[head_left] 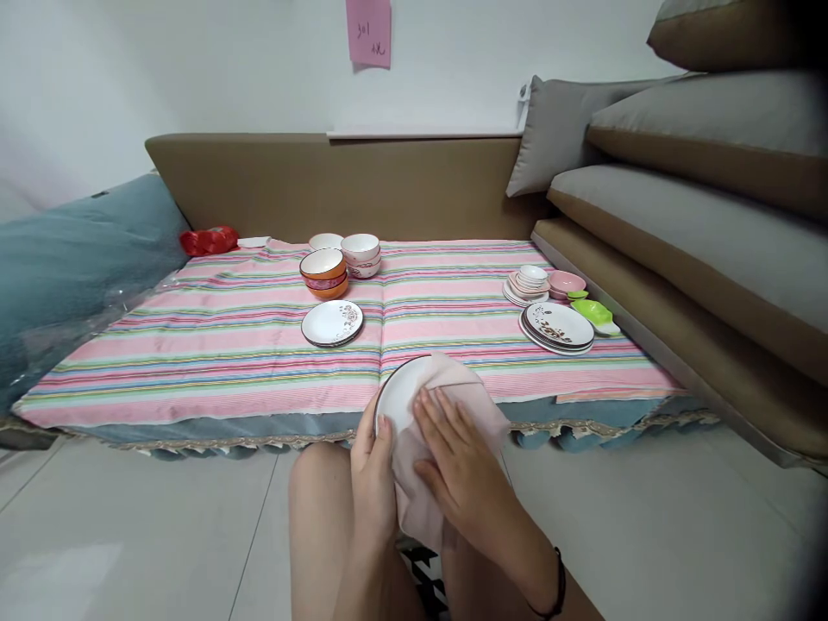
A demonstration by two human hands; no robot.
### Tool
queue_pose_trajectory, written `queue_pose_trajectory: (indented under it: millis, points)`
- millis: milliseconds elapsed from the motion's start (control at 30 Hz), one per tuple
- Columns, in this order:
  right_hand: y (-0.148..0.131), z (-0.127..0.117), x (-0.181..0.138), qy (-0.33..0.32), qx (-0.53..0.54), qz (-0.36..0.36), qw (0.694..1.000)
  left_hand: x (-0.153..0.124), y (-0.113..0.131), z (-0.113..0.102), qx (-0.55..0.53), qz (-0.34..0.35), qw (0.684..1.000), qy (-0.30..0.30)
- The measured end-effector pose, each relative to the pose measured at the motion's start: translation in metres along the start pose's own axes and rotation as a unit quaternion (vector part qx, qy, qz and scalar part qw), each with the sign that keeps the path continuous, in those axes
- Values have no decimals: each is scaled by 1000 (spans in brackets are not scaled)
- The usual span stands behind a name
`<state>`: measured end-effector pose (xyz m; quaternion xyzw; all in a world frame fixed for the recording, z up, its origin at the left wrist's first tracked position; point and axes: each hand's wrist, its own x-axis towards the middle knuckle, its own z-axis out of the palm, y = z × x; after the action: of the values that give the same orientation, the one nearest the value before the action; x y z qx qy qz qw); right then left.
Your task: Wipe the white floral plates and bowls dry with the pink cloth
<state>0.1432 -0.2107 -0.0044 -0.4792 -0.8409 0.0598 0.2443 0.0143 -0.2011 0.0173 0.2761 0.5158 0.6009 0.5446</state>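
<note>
My left hand (373,470) grips the near left rim of a white plate (402,392), thumb on its face. A pale pink cloth (462,405) lies draped over the plate. My right hand (461,470) presses flat on that cloth, fingers stretched out and together. Both hands hold the plate above my knees, just in front of the edge of the striped cloth (226,345).
On the striped cloth stand stacked bowls (324,272), white bowls (360,253), a flowered plate (332,323), a plate stack (557,328), small saucers (529,283), a pink bowl (567,282) and a green dish (593,313). Sofa cushions (686,233) rise at right; a red bag (208,240) lies far left.
</note>
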Motion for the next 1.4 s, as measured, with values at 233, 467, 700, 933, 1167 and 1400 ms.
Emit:
queue_pose_trajectory:
  millis: [233,467,700,933,1167,1400]
  points:
    - [-1,-20,16,-2,267,-35,963,1,-7,-4,-36,-32,998,-31]
    - [9,-8,23,135,112,10,984,-4,-6,-8,24,-35,997,-69]
    - [24,-14,20,156,77,145,974,-1,-4,-17,58,-25,986,-155]
    - [40,-23,9,115,284,303,902,1,2,-12,-58,-42,994,-80]
    - [4,-12,5,237,439,399,770,-9,-4,12,-94,-31,991,94]
    - [5,-4,-2,290,499,416,703,-9,-12,6,-88,-45,995,26]
